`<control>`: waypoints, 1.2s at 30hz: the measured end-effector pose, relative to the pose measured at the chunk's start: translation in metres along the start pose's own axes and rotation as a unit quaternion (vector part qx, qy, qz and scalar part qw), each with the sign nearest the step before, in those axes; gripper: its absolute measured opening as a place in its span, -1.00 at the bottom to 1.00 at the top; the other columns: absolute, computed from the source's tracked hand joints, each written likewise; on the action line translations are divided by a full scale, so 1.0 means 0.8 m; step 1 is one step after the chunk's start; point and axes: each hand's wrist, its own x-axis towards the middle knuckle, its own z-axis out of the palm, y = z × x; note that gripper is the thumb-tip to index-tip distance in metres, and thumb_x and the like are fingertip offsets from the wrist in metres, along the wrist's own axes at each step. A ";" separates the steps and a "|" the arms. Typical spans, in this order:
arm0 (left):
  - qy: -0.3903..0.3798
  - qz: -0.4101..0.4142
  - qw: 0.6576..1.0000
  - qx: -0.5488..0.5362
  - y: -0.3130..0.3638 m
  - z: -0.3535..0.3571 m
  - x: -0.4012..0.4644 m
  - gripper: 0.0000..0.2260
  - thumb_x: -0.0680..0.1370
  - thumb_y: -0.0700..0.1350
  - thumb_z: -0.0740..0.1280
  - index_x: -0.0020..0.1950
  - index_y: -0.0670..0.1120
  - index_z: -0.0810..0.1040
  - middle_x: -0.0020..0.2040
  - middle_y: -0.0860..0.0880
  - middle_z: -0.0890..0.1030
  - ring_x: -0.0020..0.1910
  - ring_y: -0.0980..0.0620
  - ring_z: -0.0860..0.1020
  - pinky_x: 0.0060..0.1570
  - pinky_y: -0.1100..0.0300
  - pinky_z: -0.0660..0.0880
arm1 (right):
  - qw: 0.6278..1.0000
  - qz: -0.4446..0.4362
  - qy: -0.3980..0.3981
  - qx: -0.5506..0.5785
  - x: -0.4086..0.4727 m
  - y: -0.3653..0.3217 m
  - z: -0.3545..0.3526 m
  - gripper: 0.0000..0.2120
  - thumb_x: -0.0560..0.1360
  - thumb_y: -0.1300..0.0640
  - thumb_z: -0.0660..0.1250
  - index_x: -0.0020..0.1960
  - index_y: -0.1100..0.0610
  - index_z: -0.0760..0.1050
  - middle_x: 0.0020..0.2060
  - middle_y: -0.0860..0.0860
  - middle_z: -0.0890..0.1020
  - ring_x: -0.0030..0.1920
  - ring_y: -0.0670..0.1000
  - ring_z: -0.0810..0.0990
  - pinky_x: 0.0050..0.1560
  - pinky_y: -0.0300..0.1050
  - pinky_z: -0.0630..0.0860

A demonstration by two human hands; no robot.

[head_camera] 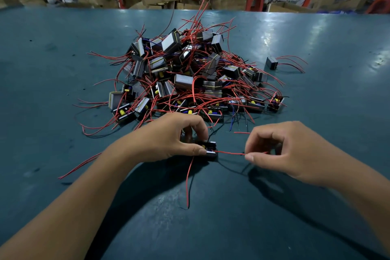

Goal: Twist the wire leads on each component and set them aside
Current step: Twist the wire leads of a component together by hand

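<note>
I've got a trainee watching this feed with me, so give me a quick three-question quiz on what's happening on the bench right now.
1. True or false: the left hand holds the black component down on the green table.
2. What does the right hand have in its grip? A) the red lead from the held component B) a yellow cap C) nothing
3. Where does the lone component sit relative to the pile?

Key
1. True.
2. A: pinched between thumb and fingers.
3. On the right of the pile, apart from it.
</note>
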 end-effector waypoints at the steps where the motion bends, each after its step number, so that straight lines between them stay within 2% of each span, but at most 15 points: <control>1: 0.002 0.004 1.000 0.010 0.001 0.000 -0.001 -0.83 0.48 0.03 0.53 -0.01 0.12 0.59 -0.08 0.18 0.60 -0.17 0.15 0.54 -0.19 0.32 0.46 | 1.000 -0.013 -0.015 -0.010 -0.001 -0.001 -0.001 -0.94 0.46 0.00 0.48 -0.15 -0.06 0.61 -0.27 -0.13 0.66 -0.27 -0.08 0.60 -0.26 -0.39 0.44; 4: 0.007 0.023 0.999 0.040 0.003 0.002 -0.001 -0.88 0.50 0.07 0.48 -0.04 0.12 0.59 -0.11 0.21 0.59 -0.14 0.15 0.55 -0.17 0.31 0.46 | 0.997 -0.049 -0.053 -0.043 -0.004 -0.005 -0.001 -0.90 0.46 -0.04 0.50 -0.15 -0.09 0.59 -0.26 -0.14 0.62 -0.22 -0.05 0.59 -0.22 -0.38 0.43; 6: 0.011 0.039 0.997 0.061 0.006 0.006 0.001 -0.91 0.53 0.08 0.44 -0.04 0.10 0.60 -0.12 0.17 0.60 -0.10 0.11 0.57 -0.13 0.24 0.47 | 0.994 -0.064 -0.063 -0.066 -0.004 -0.007 0.003 -0.88 0.46 -0.07 0.49 -0.14 -0.10 0.57 -0.25 -0.13 0.58 -0.21 -0.04 0.57 -0.22 -0.32 0.44; 9: 0.026 0.058 0.993 0.095 0.008 0.012 0.005 -0.94 0.55 0.04 0.43 -0.07 0.09 0.60 -0.14 0.18 0.56 -0.08 0.13 0.53 -0.12 0.28 0.43 | 0.991 -0.074 -0.071 -0.083 -0.004 -0.010 0.009 -0.88 0.47 -0.10 0.46 -0.13 -0.11 0.55 -0.27 -0.13 0.53 -0.22 -0.03 0.53 -0.23 -0.22 0.45; 13: 0.044 0.073 0.994 0.072 0.012 0.018 0.007 -0.96 0.55 -0.03 0.45 -0.07 0.07 0.61 -0.04 0.18 0.53 -0.01 0.14 0.52 -0.03 0.31 0.44 | 0.988 -0.085 -0.081 -0.098 -0.003 -0.009 0.014 -0.87 0.50 -0.16 0.41 -0.10 -0.13 0.54 -0.26 -0.14 0.52 -0.20 -0.05 0.52 -0.24 -0.25 0.43; 17: 0.061 0.087 0.992 0.061 0.018 0.023 0.008 -0.96 0.54 -0.08 0.47 -0.06 0.00 0.64 -0.12 0.15 0.58 -0.05 0.12 0.52 -0.03 0.15 0.48 | 0.986 -0.088 -0.091 -0.107 -0.003 -0.008 0.017 -0.83 0.50 -0.22 0.38 -0.06 -0.15 0.53 -0.25 -0.16 0.52 -0.18 -0.07 0.52 -0.22 -0.25 0.43; 22: 0.073 0.068 0.992 0.081 0.023 0.029 0.009 -0.93 0.53 0.00 0.46 -0.09 0.05 0.62 -0.20 0.14 0.57 -0.12 0.13 0.51 -0.06 0.02 0.49 | 0.984 -0.089 -0.113 -0.102 -0.004 -0.013 0.015 -0.77 0.49 -0.27 0.36 0.00 -0.15 0.55 -0.24 -0.15 0.54 -0.17 -0.07 0.53 -0.18 -0.22 0.45; 24: 0.074 0.060 0.993 0.072 0.023 0.029 0.011 -0.91 0.53 0.01 0.47 -0.11 0.04 0.61 -0.24 0.14 0.60 -0.18 0.13 0.55 -0.10 0.03 0.52 | 0.985 -0.074 -0.120 -0.094 -0.004 -0.015 0.009 -0.68 0.46 -0.37 0.31 0.01 -0.16 0.55 -0.25 -0.17 0.58 -0.19 -0.10 0.56 -0.18 -0.24 0.46; 25: 0.074 0.056 0.994 0.062 0.024 0.029 0.011 -0.90 0.53 0.01 0.47 -0.11 0.03 0.61 -0.25 0.15 0.61 -0.20 0.14 0.57 -0.12 0.06 0.53 | 0.990 -0.052 -0.103 -0.079 -0.004 -0.016 0.005 -0.63 0.43 -0.42 0.27 -0.01 -0.17 0.56 -0.27 -0.19 0.61 -0.22 -0.12 0.59 -0.22 -0.28 0.46; 27: 0.072 0.050 0.995 0.052 0.024 0.028 0.010 -0.92 0.54 -0.01 0.46 -0.10 0.01 0.64 -0.26 0.16 0.63 -0.22 0.17 0.60 -0.15 0.15 0.54 | 0.999 -0.004 -0.019 -0.028 -0.001 -0.015 0.002 -0.57 0.40 -0.48 0.21 -0.10 -0.15 0.58 -0.34 -0.19 0.65 -0.34 -0.15 0.61 -0.31 -0.35 0.45; 30: 0.044 0.037 0.998 0.038 0.023 0.020 0.004 -0.94 0.55 -0.07 0.46 0.00 0.01 0.69 -0.17 0.18 0.67 -0.12 0.24 0.62 -0.12 0.39 0.50 | 0.992 0.064 0.109 0.010 0.004 -0.014 0.009 -0.60 0.40 -0.40 0.28 -0.21 -0.08 0.58 -0.38 -0.10 0.65 -0.46 -0.15 0.58 -0.37 -0.35 0.44; 32: 0.005 0.036 0.998 0.050 0.023 0.013 -0.002 -0.84 0.53 -0.09 0.48 0.10 0.05 0.69 -0.09 0.20 0.65 -0.04 0.27 0.60 -0.02 0.42 0.47 | 0.971 0.046 0.229 -0.045 0.003 -0.012 0.013 -0.70 0.48 -0.22 0.38 -0.24 0.00 0.54 -0.42 -0.07 0.60 -0.43 -0.13 0.54 -0.38 -0.37 0.39; 34: -0.021 0.031 0.995 0.091 0.025 0.011 -0.004 -0.76 0.50 -0.02 0.50 0.17 0.11 0.67 -0.03 0.20 0.59 -0.02 0.26 0.54 -0.02 0.39 0.45 | 0.931 0.000 0.354 -0.092 0.000 -0.016 0.009 -0.79 0.54 -0.06 0.40 -0.19 0.02 0.50 -0.40 -0.09 0.56 -0.36 -0.10 0.51 -0.32 -0.40 0.35; 36: -0.024 0.018 0.992 0.122 0.030 0.016 -0.002 -0.72 0.48 0.05 0.50 0.19 0.13 0.67 -0.05 0.19 0.51 -0.06 0.25 0.49 -0.09 0.39 0.41 | 0.914 -0.069 0.377 -0.132 -0.002 -0.022 0.005 -0.92 0.54 0.03 0.36 -0.07 0.03 0.53 -0.26 -0.13 0.58 -0.25 -0.12 0.51 -0.15 -0.36 0.39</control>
